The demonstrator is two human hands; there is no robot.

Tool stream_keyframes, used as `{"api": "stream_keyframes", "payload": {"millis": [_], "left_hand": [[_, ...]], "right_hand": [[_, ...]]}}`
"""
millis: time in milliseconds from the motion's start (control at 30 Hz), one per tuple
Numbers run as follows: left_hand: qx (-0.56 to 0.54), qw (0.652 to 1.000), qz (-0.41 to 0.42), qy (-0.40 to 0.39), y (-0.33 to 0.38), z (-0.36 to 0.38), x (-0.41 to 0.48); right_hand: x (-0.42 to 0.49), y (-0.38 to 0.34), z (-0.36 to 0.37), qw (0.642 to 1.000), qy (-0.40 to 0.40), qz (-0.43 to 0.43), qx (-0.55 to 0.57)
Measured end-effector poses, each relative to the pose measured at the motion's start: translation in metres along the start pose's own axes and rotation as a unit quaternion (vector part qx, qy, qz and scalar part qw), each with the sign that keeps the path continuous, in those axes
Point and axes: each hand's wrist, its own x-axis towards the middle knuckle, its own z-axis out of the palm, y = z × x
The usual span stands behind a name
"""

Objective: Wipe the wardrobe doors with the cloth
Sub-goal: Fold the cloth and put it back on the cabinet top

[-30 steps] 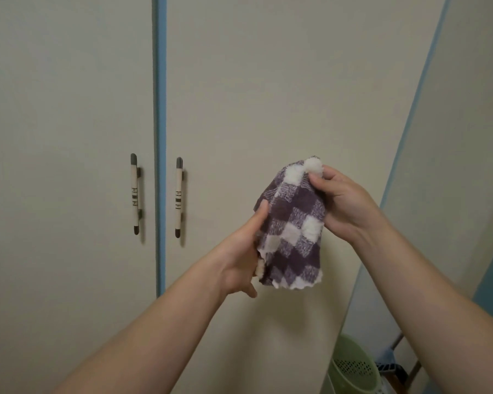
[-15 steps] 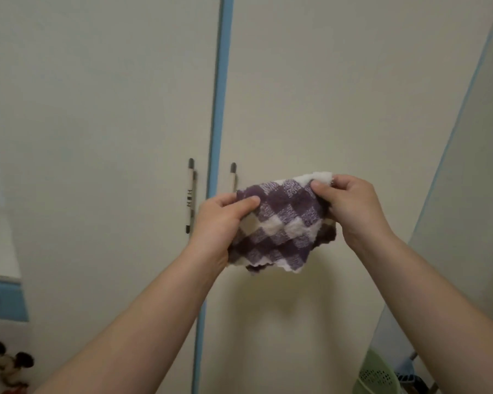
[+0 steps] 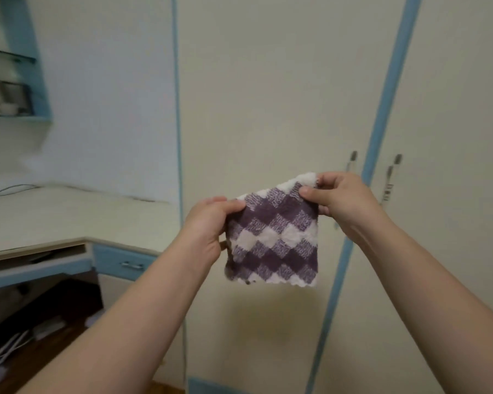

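Note:
A purple and white checked cloth hangs spread flat in the air in front of the cream wardrobe doors. My left hand pinches its upper left corner between thumb and fingers. My right hand pinches the upper right corner, a little higher. The cloth does not touch the doors. Two slim door handles flank a blue strip between the doors; my right hand hides the lower part of the left handle.
A cream corner desk with blue trim and a small blue drawer stands at the left. Blue wall shelves hang above it. Cables and clutter lie on the wooden floor under the desk.
The cloth went from bunched to spread flat between both hands. My view has swung left, so the desk and shelves came into sight and the door handles slid to the right.

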Motion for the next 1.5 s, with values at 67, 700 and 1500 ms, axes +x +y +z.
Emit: {"api": "stream_keyframes", "payload": {"millis": [67, 700, 1500], "left_hand": [[0.027, 0.996, 0.082, 0.039, 0.008, -0.035, 0.005], [0.352, 0.896, 0.244, 0.117, 0.052, -0.247, 0.175], [0.248, 0.936, 0.107, -0.227, 0.048, -0.345, 0.507]], "right_hand": [[0.005, 0.002, 0.036, 0.999, 0.033, -0.016, -0.027], [0.13, 0.058, 0.265, 0.987, 0.016, -0.075, -0.141], [0.3, 0.188, 0.456, 0.97, 0.211, 0.053, 0.113]]}}
